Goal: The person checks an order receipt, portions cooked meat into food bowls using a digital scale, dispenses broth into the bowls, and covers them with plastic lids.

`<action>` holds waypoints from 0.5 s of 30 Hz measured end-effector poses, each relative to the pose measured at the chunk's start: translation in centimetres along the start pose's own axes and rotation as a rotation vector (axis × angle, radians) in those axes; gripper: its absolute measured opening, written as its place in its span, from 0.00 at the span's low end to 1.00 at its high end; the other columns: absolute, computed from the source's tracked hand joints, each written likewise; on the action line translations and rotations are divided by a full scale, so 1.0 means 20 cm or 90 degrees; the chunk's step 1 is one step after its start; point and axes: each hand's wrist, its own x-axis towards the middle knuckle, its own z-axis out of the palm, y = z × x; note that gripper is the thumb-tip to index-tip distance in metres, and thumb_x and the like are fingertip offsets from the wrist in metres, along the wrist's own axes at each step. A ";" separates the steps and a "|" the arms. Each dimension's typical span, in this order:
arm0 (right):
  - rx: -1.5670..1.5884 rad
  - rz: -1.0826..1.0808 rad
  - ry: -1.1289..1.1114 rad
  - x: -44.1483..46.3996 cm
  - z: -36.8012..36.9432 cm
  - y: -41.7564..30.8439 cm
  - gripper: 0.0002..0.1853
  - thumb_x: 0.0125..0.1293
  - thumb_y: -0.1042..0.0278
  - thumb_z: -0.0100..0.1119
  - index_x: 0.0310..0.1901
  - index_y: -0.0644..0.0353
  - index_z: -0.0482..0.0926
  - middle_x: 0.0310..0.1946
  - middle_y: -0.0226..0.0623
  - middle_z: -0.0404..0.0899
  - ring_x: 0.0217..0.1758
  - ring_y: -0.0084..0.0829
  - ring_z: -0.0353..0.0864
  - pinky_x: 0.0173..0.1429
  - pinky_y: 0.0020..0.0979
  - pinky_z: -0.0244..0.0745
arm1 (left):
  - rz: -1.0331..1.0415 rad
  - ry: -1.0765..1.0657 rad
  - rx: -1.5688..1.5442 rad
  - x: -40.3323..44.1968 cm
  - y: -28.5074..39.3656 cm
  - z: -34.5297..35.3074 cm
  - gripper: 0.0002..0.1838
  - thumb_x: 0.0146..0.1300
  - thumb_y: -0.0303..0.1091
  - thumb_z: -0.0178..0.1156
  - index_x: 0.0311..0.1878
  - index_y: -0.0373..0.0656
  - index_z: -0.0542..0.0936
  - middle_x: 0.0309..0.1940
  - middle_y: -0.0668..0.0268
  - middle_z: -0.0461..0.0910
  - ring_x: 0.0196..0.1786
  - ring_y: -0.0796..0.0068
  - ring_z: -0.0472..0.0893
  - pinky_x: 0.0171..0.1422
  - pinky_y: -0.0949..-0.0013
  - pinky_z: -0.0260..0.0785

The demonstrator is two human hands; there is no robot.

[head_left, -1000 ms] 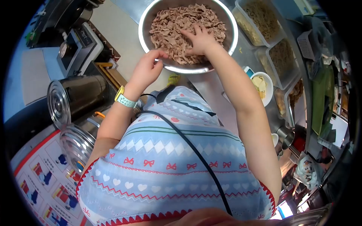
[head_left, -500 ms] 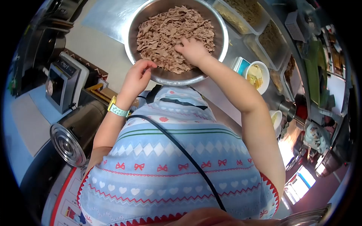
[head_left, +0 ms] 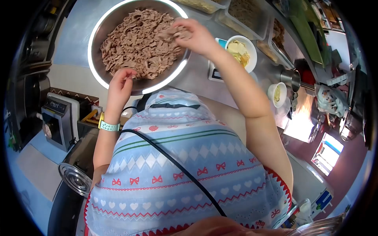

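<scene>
A wide steel bowl (head_left: 91,59) holds a heap of thin, brown cooked meat slices (head_left: 138,43). Over its right side, my right hand (head_left: 197,37) is closed around a small bunch of these slices, lifted to rim height and slightly blurred. At the near left rim, my left hand (head_left: 121,84) has thumb and fingers pinched together, tips just inside the bowl beside the meat. Whatever may be between those fingertips is too small to make out. A green-banded watch (head_left: 109,126) is on the left wrist.
Right of the bowl, a white bowl (head_left: 253,55) with pale yellow slices stands on a small scale (head_left: 215,74). Farther right are a smaller white bowl (head_left: 277,94) and a steel pot (head_left: 290,80). Clear plastic bins (head_left: 244,24) line the back; a boxy appliance (head_left: 57,126) stands left.
My right hand has risen out of the heap toward the bowl's right rim, now with meat slices in it. My left hand stays pinched at the near rim. The whole view has shifted.
</scene>
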 end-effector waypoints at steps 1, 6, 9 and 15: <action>-0.001 0.050 0.019 -0.05 -0.10 -0.01 0.24 0.51 0.71 0.67 0.52 0.53 0.76 0.52 0.37 0.76 0.57 0.32 0.75 0.61 0.31 0.70 | -0.009 0.000 -0.010 0.01 0.00 0.03 0.10 0.65 0.20 0.48 0.45 0.36 0.77 0.41 0.67 0.75 0.44 0.79 0.73 0.49 0.78 0.64; 0.056 0.215 0.050 -0.38 -0.54 0.24 0.24 0.53 0.72 0.67 0.53 0.53 0.75 0.51 0.37 0.76 0.55 0.30 0.76 0.60 0.29 0.72 | 0.035 0.034 0.014 0.04 0.08 0.23 0.11 0.62 0.21 0.49 0.44 0.37 0.78 0.38 0.64 0.77 0.38 0.76 0.75 0.43 0.75 0.67; -0.080 0.235 0.036 -0.59 -0.66 0.42 0.24 0.53 0.73 0.66 0.54 0.54 0.74 0.53 0.39 0.74 0.58 0.33 0.74 0.60 0.30 0.71 | 0.010 0.026 0.003 0.04 0.15 0.36 0.11 0.63 0.21 0.49 0.45 0.37 0.78 0.38 0.65 0.76 0.38 0.78 0.74 0.43 0.76 0.67; -0.130 0.250 -0.041 -0.78 -0.76 0.48 0.37 0.53 0.65 0.70 0.67 0.44 0.68 0.63 0.46 0.68 0.68 0.40 0.66 0.68 0.35 0.65 | -0.011 0.022 -0.070 0.02 0.25 0.65 0.11 0.64 0.20 0.48 0.45 0.37 0.78 0.40 0.66 0.75 0.38 0.81 0.74 0.43 0.79 0.66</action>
